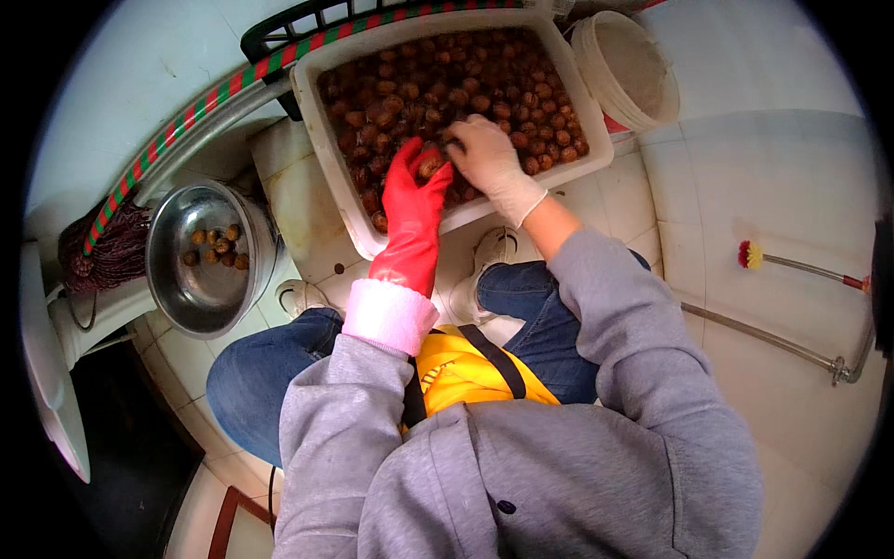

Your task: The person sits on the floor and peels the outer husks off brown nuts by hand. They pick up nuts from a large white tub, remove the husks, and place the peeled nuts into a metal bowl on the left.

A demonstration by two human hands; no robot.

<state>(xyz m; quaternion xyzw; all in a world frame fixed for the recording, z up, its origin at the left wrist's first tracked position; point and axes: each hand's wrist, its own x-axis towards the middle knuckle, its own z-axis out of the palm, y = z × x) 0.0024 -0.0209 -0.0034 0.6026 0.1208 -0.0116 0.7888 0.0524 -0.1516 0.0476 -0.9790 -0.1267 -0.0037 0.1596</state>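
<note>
A white rectangular tub (596, 160) stands before me, full of wet brown walnuts (535, 98) in dark liquid. My left hand (414, 191), in a red rubber glove with a pink cuff, is closed round a single walnut (430, 167) over the tub's near side. Beside it, my right hand (491, 160) wears a thin pale glove. Its fingers curl down close to that walnut; what lies under the fingertips is hidden. To the left, a round metal bowl (191, 296) holds several lighter brown walnuts (221, 245).
A whitish bucket (596, 56) adjoins the tub's right end. Along the far left runs a red-and-green striped hose (191, 116), near a black plastic crate (279, 33) and a dark mop head (102, 250). Metal pipe (764, 337) follows the right wall. My shoes flank the tub's near edge.
</note>
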